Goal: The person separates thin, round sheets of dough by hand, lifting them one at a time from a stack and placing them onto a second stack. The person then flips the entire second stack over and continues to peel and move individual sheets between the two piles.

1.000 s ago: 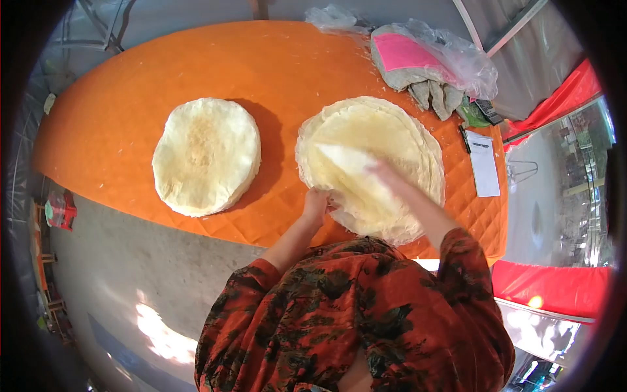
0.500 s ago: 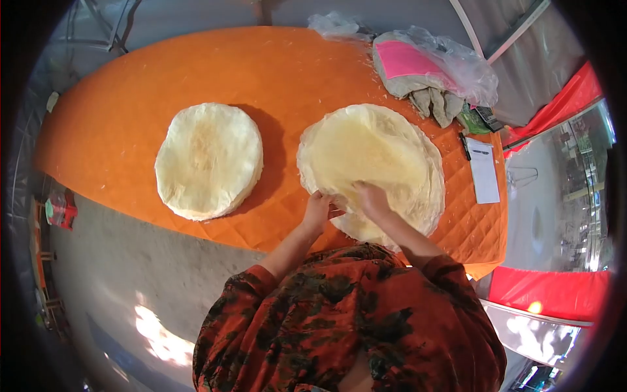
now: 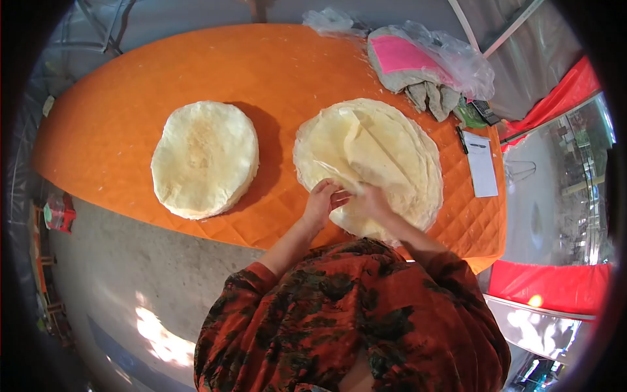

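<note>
A wide stack of thin round flatbreads (image 3: pixel 423 166) lies in front of me on the orange cloth. Its top flatbread (image 3: pixel 375 160) is partly raised, with a crease running across it and a thin edge drawn up near my hands. At the stack's near left edge, my left hand (image 3: pixel 320 202) is closed with its fingertips on that edge. Close beside it, my right hand (image 3: pixel 373 202) is closed too, pinching the same flatbread; its fingertips are partly hidden. A second, taller stack of flatbreads (image 3: pixel 204 153) stands to the left, touched by neither hand.
The orange cloth (image 3: pixel 130 98) covers a long table. At the back right are a grey and pink bundle (image 3: pixel 398 55) and clear plastic bags (image 3: pixel 473 72). A notepad (image 3: pixel 482 170) and a black pen (image 3: pixel 462 140) lie at the right edge. A red container (image 3: pixel 60 212) sits low at left.
The top flatbread has gone from lying mostly smooth to being lifted and creased across its middle. My two hands have come a little closer together at its near edge.
</note>
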{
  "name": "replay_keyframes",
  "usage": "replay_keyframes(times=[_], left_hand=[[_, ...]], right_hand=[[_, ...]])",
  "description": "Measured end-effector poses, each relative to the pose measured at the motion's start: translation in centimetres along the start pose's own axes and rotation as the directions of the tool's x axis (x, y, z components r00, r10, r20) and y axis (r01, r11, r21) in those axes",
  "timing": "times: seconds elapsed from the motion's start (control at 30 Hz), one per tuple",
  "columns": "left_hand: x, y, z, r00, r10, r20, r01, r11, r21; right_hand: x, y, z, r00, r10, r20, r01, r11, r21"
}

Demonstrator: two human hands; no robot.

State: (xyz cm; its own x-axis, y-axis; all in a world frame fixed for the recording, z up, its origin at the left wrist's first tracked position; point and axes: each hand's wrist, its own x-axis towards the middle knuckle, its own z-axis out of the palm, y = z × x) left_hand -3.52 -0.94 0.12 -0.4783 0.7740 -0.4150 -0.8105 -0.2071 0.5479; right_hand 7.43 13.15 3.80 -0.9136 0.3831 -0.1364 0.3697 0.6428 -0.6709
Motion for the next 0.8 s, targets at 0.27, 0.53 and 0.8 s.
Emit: replay_keyframes(times=[0.27, 0.53, 0.8], left_hand=[[0.6, -2.3, -2.5, 0.968, 0.083, -0.236, -0.021, 0.967, 0.253], [2.0, -1.3, -4.2, 0.766, 0.48, -0.428, -0.164, 0.789, 0.592], [2.2, 1.3, -4.9, 0.82, 0.3, -0.487, -0.108, 0.918, 0.382]], right_hand=[[10.9, -3.2, -27.5, 0.931, -0.161, -0.328, 0.136, 0.986, -0.098], [6.6, -2.7, -12.4, 0.939, -0.211, -0.273, 0.066, 0.887, -0.457], [5.5, 1.5, -1.4, 0.99, -0.127, -0.066, 0.079, 0.869, -0.489]])
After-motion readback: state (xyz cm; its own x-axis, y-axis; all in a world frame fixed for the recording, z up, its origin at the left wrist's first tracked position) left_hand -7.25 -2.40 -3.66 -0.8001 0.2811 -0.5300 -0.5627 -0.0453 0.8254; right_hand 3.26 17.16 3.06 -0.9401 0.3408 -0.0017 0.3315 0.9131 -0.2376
